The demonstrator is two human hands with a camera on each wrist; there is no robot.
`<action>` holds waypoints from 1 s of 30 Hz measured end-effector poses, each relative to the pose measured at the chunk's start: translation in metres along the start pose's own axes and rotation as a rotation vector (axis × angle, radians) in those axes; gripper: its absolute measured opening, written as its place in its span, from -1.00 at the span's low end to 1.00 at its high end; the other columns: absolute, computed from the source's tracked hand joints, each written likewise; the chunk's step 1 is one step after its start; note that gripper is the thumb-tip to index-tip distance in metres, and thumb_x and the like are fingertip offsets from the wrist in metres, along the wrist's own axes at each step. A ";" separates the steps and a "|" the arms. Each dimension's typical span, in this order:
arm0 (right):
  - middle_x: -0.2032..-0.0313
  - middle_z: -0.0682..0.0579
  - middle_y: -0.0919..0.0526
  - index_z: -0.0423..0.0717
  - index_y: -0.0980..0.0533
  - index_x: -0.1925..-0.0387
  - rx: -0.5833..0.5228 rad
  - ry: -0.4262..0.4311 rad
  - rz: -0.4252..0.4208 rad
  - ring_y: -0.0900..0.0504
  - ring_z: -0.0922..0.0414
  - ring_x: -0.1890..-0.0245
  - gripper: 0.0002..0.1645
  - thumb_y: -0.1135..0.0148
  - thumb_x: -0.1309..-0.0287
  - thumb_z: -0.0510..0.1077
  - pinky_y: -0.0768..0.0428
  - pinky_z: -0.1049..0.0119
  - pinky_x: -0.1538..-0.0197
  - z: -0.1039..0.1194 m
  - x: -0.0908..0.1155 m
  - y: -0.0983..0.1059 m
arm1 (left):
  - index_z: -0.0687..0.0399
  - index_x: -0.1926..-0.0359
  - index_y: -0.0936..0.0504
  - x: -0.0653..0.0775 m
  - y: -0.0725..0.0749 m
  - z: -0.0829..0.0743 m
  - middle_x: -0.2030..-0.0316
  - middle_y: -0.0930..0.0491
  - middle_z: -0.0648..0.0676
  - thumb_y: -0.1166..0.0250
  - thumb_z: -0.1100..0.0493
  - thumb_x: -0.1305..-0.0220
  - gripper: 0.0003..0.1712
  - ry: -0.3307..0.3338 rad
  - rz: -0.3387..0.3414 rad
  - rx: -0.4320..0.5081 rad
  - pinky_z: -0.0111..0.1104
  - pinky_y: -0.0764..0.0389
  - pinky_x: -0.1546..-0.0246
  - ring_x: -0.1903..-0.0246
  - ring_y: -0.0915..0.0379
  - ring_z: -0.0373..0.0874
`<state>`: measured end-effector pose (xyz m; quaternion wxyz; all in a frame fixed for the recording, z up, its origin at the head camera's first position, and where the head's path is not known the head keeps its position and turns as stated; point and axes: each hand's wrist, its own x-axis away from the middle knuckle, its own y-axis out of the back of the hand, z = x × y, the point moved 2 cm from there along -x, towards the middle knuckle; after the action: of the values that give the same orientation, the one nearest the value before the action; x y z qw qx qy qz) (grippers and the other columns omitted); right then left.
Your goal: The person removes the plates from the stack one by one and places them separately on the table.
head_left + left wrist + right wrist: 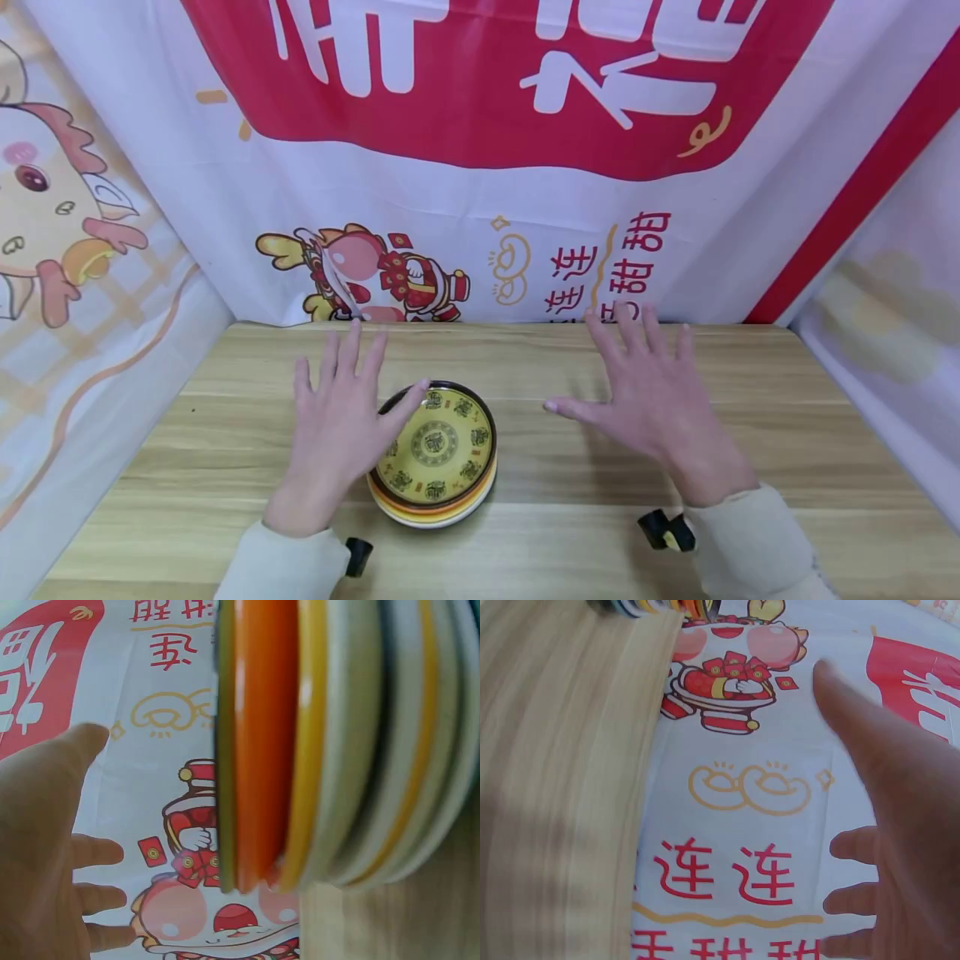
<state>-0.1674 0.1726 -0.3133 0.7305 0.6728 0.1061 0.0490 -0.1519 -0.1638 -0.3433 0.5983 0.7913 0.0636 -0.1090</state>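
A stack of round dishes (431, 518) stands on the wooden table, left of the middle. Its top dish (450, 462) is olive-yellow with a dark rim and a ring of black designs. Orange, yellow and white layers (262, 750) show below it in the left wrist view. My left hand (337, 437) hovers at the stack's left side with fingers spread, its thumb overlapping the top dish's rim in the head view. The left wrist view shows a gap between that hand and the stack. Over the table to the right, my right hand (652, 408) has its fingers spread and holds nothing.
A white cloth with red printing (480, 200) hangs behind the wooden table (555, 550). Printed cloth also stands along the left side (90, 350) and right side (900, 333). Black wrist-worn pieces (666, 531) show at both cuffs.
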 end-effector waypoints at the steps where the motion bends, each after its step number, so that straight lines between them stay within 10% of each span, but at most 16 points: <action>1: -0.74 -0.25 0.11 0.12 0.10 -0.77 -0.022 0.010 0.000 0.13 -0.40 -0.72 0.48 0.09 -0.10 0.88 0.12 -0.62 -0.62 0.001 -0.001 -0.002 | 0.03 -0.69 -0.19 0.000 -0.001 0.002 -0.74 0.08 0.26 -0.04 -0.55 -0.49 0.06 -0.001 -0.006 0.016 0.51 0.31 -0.62 -0.70 0.19 0.40; 6: -0.68 -0.25 -0.16 -0.01 -0.11 -0.71 -0.195 0.037 -0.028 -0.22 -0.33 -0.63 0.23 -0.20 -0.32 0.59 -0.33 -0.42 -0.59 0.007 -0.004 -0.015 | 0.19 -0.64 -0.25 0.007 -0.004 0.018 -0.65 -0.16 0.37 -0.11 -0.41 -0.56 -0.02 0.048 0.020 0.185 0.44 0.12 -0.65 -0.64 -0.03 0.41; 14: -0.09 -0.07 -0.74 -0.12 -0.59 -0.27 -0.507 0.035 -0.077 -0.73 -0.04 -0.06 -0.36 -0.41 -0.39 0.21 -0.80 0.00 -0.16 0.030 -0.009 -0.046 | 0.08 -0.70 -0.12 0.027 -0.022 0.036 -0.67 -0.11 0.37 -0.13 -0.52 -0.48 0.10 0.180 0.291 0.500 0.36 -0.21 -0.59 -0.61 -0.11 0.43; 20: 0.31 0.11 -0.68 -0.06 -0.68 0.06 -0.751 0.015 -0.043 -0.62 0.21 0.32 -0.70 -0.49 -0.35 0.03 -0.70 0.38 0.23 0.052 -0.012 -0.067 | -0.08 -0.70 -0.14 0.037 -0.037 0.039 -0.64 -0.19 0.36 -0.32 -0.41 -0.43 0.05 0.234 0.362 0.705 0.27 -0.37 -0.55 -0.55 -0.26 0.42; 30: 0.38 0.12 -0.69 0.01 -0.66 0.15 -0.962 -0.056 0.042 -0.61 0.16 0.39 -0.72 -0.55 -0.26 0.04 -0.64 0.39 0.34 0.075 -0.013 -0.093 | -0.16 -0.65 -0.24 0.046 -0.052 0.050 -0.62 -0.30 0.14 -0.60 -0.05 -0.24 0.07 0.199 0.370 0.902 0.21 -0.12 -0.67 -0.63 -0.17 0.23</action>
<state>-0.1698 0.0881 -0.3992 0.9603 0.2617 0.0379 0.0892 -0.1240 -0.1988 -0.4160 0.1968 0.9759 -0.0744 0.0582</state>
